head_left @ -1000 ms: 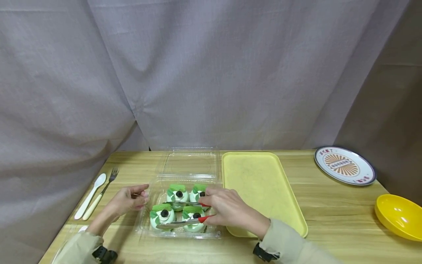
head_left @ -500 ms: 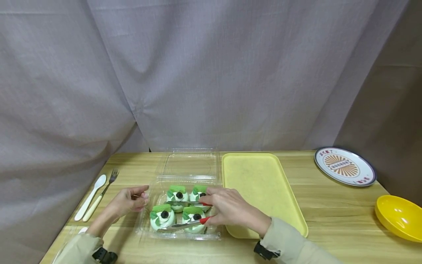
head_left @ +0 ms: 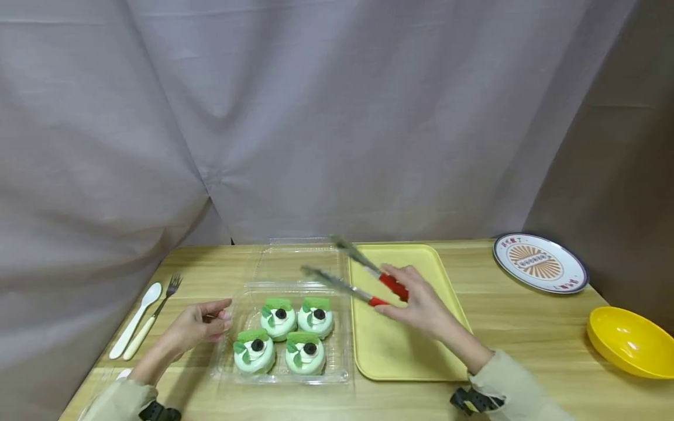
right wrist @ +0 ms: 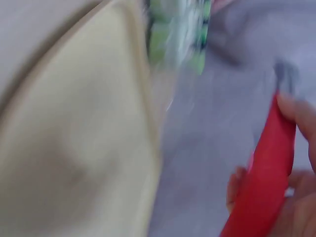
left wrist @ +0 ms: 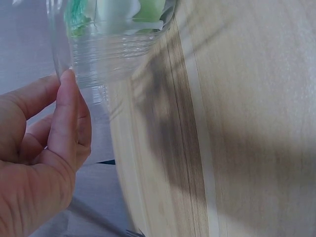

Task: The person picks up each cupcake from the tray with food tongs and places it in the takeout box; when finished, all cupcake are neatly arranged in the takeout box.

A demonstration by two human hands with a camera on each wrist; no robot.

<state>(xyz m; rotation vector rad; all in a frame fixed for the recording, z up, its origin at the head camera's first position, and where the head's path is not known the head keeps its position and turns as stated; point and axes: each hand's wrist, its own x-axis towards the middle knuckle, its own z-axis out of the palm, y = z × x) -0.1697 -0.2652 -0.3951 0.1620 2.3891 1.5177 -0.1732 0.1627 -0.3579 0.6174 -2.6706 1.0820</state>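
My right hand (head_left: 421, 304) holds red-handled tongs (head_left: 388, 286) above the yellow tray (head_left: 411, 351). The tongs' metal arms are spread, point up and left, and have nothing between them. In the right wrist view, the red handle (right wrist: 264, 173) lies in my fingers, blurred. My left hand (head_left: 197, 324) pinches the left rim of a clear plastic clamshell box (head_left: 343, 345); the left wrist view has thumb and fingertips on the box's edge (left wrist: 61, 59). Several green-and-white cream cakes (head_left: 305, 355), topped with dark berries and green leaves, sit inside. The box's lid (head_left: 295, 266) lies folded back behind it.
Left of the box lie a white spoon (head_left: 134, 324) and a fork (head_left: 152, 321) with a cream handle. A patterned plate (head_left: 566, 266) stands at the back right, a yellow bowl (head_left: 632, 345) at the right edge. A grey curtain (head_left: 337, 128) hangs behind the table.
The right hand has lifted the tongs off the cakes and swung them up and right, over the tray. The cakes stay in the box. The left hand keeps its hold on the rim.
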